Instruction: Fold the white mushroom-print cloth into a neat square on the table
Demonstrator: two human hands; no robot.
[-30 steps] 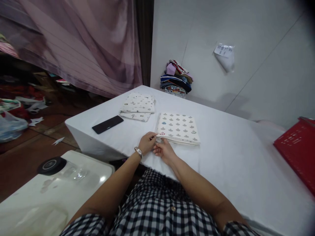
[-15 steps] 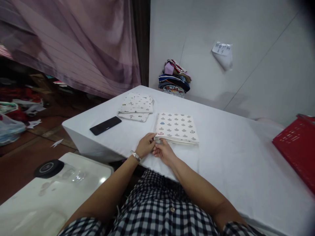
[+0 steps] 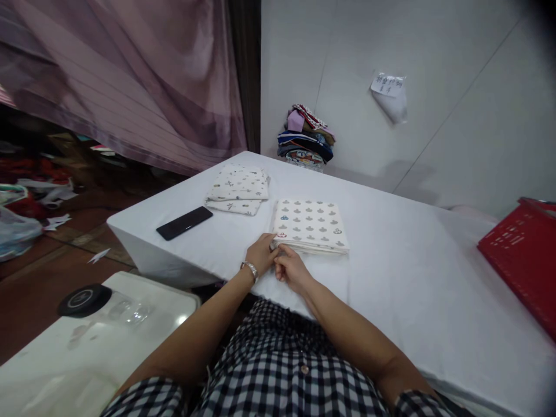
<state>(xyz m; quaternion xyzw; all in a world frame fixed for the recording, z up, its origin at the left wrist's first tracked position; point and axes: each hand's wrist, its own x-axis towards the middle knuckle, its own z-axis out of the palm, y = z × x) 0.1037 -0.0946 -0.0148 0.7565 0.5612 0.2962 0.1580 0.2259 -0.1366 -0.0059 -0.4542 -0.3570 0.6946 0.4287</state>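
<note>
A folded white cloth (image 3: 310, 223) printed with rows of small grey shapes, plus a blue and a red one, lies flat on the white-covered table (image 3: 391, 278) in front of me. At its near left corner my left hand (image 3: 261, 253) has its fingers closed on the edge. My right hand (image 3: 292, 269) is beside it, touching it, with thumb and fingers pinched at the same corner. Between the fingers the cloth's edge is partly hidden. Behind and to the left rests a second folded white cloth (image 3: 238, 190) with a small plant-like print.
A black phone (image 3: 185, 223) lies on the table's left side. Folded fabrics (image 3: 306, 139) are stacked by the wall. A red plastic basket (image 3: 521, 255) stands at the right. At lower left, a white stool-like surface (image 3: 143, 341) carries a clear jar with a black lid (image 3: 84, 299).
My left hand has turned slightly and shifted a little right, closer against my right hand at the cloth's corner. The folded cloth stays in place; the view has moved slightly.
</note>
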